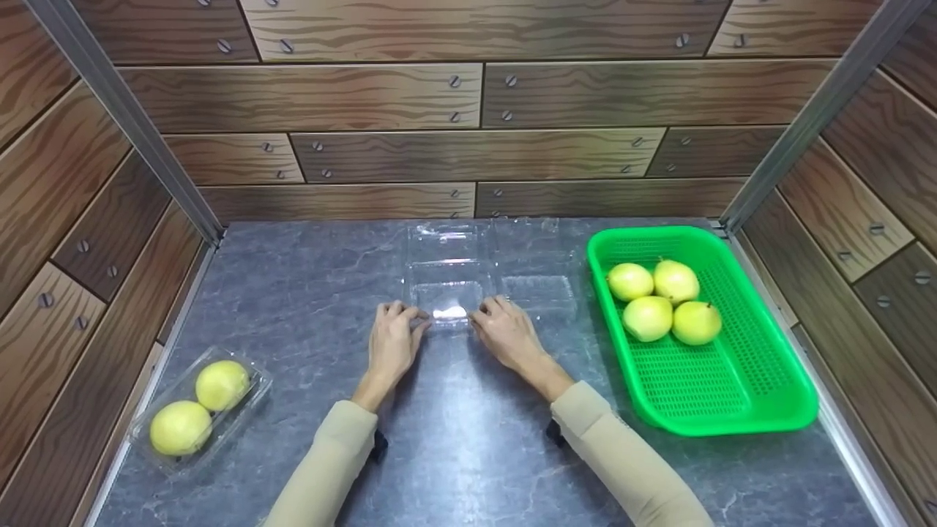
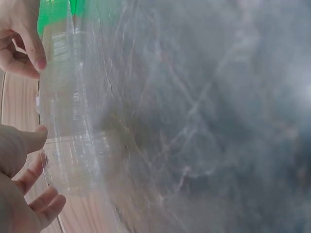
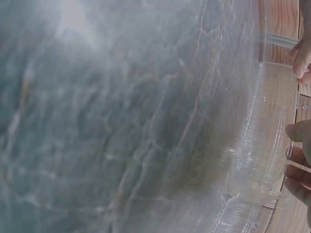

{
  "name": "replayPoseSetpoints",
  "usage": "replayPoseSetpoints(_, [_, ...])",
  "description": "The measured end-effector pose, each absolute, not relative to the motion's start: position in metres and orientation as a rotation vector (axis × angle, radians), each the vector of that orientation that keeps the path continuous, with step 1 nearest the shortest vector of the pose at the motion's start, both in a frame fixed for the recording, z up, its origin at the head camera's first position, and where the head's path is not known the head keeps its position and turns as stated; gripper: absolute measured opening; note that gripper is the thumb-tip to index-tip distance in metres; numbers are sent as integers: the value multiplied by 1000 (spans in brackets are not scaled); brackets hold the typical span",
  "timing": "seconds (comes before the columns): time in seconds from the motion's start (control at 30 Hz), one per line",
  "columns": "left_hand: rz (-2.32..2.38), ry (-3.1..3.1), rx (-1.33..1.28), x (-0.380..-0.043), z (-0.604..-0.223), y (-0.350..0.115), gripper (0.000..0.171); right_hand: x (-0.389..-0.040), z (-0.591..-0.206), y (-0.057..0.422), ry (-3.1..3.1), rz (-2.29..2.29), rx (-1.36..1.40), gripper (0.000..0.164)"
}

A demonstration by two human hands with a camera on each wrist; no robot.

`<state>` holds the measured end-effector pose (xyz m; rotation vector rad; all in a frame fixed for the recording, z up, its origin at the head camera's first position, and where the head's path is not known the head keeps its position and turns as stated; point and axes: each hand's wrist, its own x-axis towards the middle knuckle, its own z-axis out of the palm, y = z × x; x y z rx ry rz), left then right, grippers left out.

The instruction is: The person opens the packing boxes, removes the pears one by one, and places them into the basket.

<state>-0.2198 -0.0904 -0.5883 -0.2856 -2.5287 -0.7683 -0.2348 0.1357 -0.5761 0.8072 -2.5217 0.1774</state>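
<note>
Both hands are at the near corners of a clear plastic clamshell container (image 1: 448, 282), which lies opened out on the table. My left hand (image 1: 395, 340) pinches its near left corner between thumb and fingers. At the near right corner, my right hand (image 1: 510, 337) holds the edge the same way. The container's thin wall (image 2: 73, 111) shows side-on in the left wrist view. Its ribbed side (image 3: 265, 121) appears in the right wrist view, beside the right fingertips. A second clear container (image 1: 538, 293) lies just to the right.
A green plastic basket (image 1: 732, 395) with several yellow-green pears (image 1: 648, 318) stands on the right. At the front left, a clear container (image 1: 256, 388) holds two pears (image 1: 222, 385). Wood-patterned walls (image 1: 381, 95) and metal posts (image 1: 124, 117) bound the grey marbled table (image 1: 307, 293).
</note>
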Motion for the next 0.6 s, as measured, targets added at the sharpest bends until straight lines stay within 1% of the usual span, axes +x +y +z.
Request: replayPoseSetpoints(0.6, [-774,-2547,-272,-235,-587,-89,8,-246,-573,130,-2511,-42,804,18])
